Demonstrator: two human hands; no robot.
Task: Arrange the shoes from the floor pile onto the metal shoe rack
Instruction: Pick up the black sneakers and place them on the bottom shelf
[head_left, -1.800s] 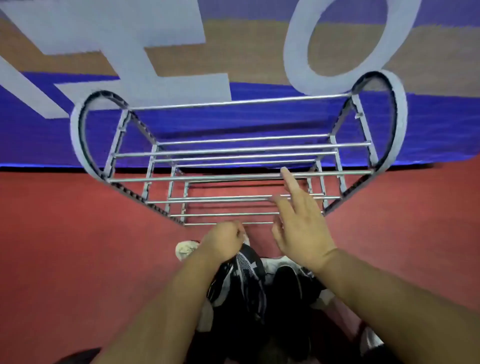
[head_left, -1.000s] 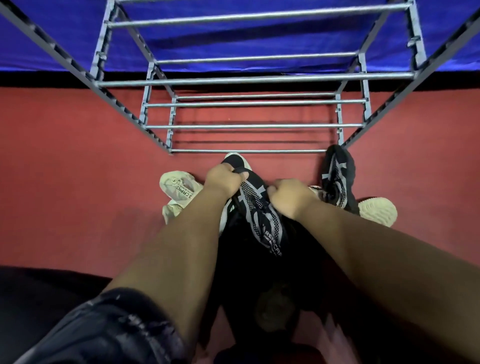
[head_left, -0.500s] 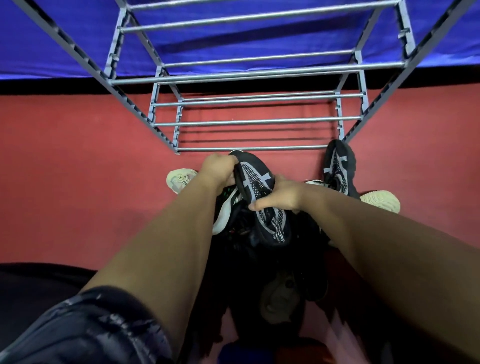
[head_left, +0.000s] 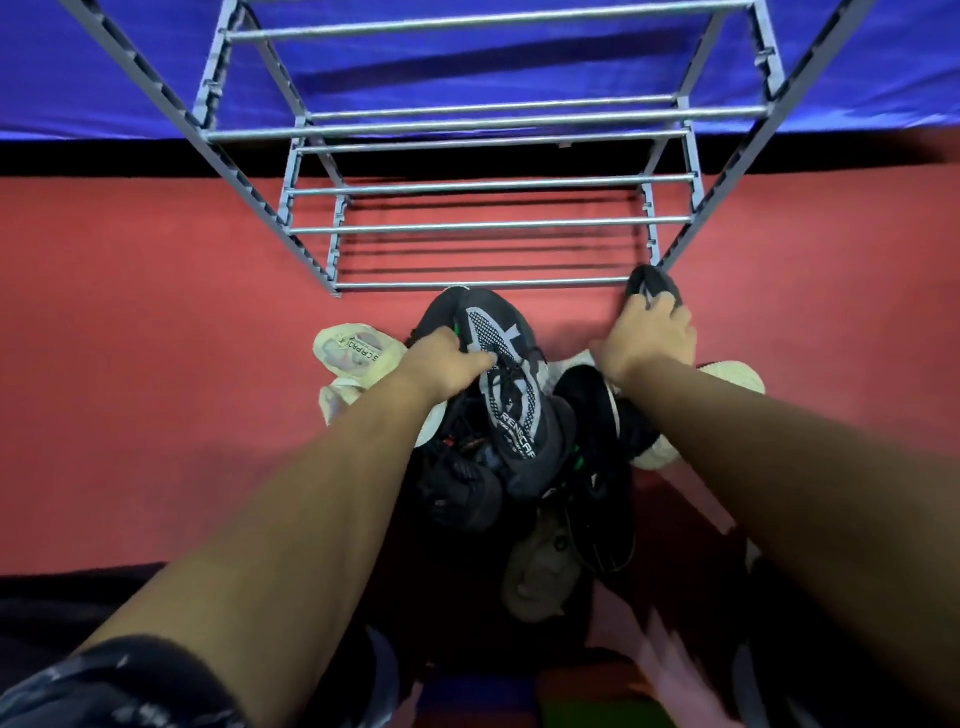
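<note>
Both hands grip: my left hand (head_left: 447, 364) holds the black patterned mesh sneaker (head_left: 498, 374), my right hand (head_left: 649, 338) its black mate (head_left: 652, 283), so the pair reaches the grey metal shoe rack (head_left: 488, 226) together.

There is a single view, from a wide-angle camera on the person's head, looking steeply down and forward over both forearms. It sits close above the shoe pile (head_left: 524, 441) on the red floor (head_left: 156, 338), with the metal shoe rack (head_left: 488, 228) rising just ahead, its uprights splaying outward
</note>
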